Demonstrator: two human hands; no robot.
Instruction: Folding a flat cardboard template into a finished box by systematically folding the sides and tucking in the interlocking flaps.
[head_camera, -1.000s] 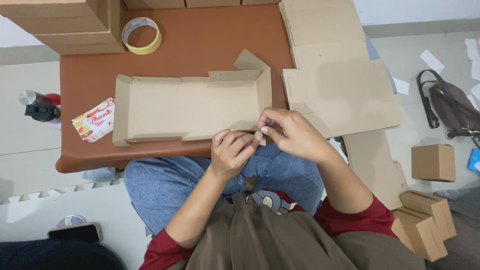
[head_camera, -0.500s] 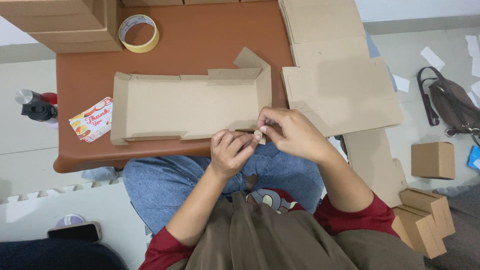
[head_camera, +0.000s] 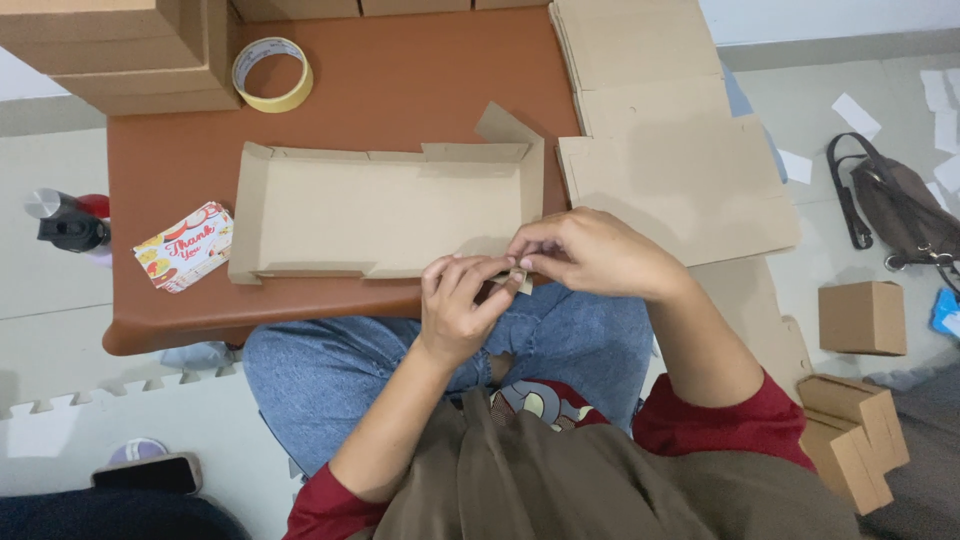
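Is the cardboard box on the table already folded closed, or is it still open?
Open. The cardboard box lies flat on the brown table, its inside bare, its side flaps only partly raised. Both hands, left hand and right hand, pinch its near corner.

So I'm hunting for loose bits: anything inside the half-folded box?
The box shows only bare cardboard inside. Its near right corner is covered by the right hand and left hand.

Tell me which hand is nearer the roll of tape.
Left. The left hand sits below and right of the tape roll; the right hand lies farther right.
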